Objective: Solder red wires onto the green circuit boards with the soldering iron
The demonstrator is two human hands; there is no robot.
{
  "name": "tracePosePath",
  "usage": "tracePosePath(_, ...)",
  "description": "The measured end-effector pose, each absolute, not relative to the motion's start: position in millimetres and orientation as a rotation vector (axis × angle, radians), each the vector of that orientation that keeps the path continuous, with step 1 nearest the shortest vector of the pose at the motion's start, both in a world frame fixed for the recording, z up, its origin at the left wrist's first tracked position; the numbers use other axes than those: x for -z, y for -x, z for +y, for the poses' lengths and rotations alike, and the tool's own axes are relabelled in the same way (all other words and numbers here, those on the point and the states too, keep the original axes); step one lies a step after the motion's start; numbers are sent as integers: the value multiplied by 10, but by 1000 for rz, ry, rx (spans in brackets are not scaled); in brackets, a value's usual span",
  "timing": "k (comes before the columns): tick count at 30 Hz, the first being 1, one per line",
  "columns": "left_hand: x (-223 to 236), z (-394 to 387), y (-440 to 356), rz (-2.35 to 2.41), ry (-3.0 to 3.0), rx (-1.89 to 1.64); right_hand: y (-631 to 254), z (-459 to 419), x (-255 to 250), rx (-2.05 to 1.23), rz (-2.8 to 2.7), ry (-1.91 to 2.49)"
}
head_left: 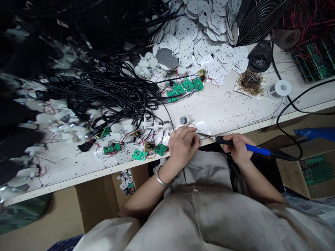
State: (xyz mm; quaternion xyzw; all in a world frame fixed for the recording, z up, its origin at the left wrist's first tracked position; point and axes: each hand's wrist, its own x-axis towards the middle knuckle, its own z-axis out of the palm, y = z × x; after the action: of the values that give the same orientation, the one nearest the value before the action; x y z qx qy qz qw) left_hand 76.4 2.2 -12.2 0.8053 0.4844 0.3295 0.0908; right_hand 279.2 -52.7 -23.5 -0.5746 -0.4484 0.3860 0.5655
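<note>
My right hand [237,148] is closed around the soldering iron [258,150], which has a blue and black handle. The iron's metal tip points left, close to the fingertips of my left hand [184,143]. A thin dark wire [198,129] curves into the pinched fingers of that left hand at the table's front edge; whatever else they hold is hidden. Just beyond lies a small round motor [183,120] with a white part. A white circuit plate [203,128] lies flat behind the iron's tip.
Black cables [117,90] and white motor assemblies fill the left. Green circuit boards [187,84] lie mid-table, others [140,154] near the front edge. White plates [185,38] pile up behind. Rightward are a solder spool [281,88], a residue-covered pad [250,83] and the iron's cord [281,118].
</note>
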Motion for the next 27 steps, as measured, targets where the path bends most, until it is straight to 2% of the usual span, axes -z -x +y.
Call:
tracePosePath(14, 123, 16, -749, 1435, -2380, -915, -2782, -535, 303, -901, -992, 1298)
tracePosePath(18, 132, 19, -751, 1421, -2367, -953, -2725, -539, 267, -761, -927, 1231)
tracePosePath(27, -55, -27, -666, 1398, -2639, -867, -2575, -339, 236, -399, -1684, 1236)
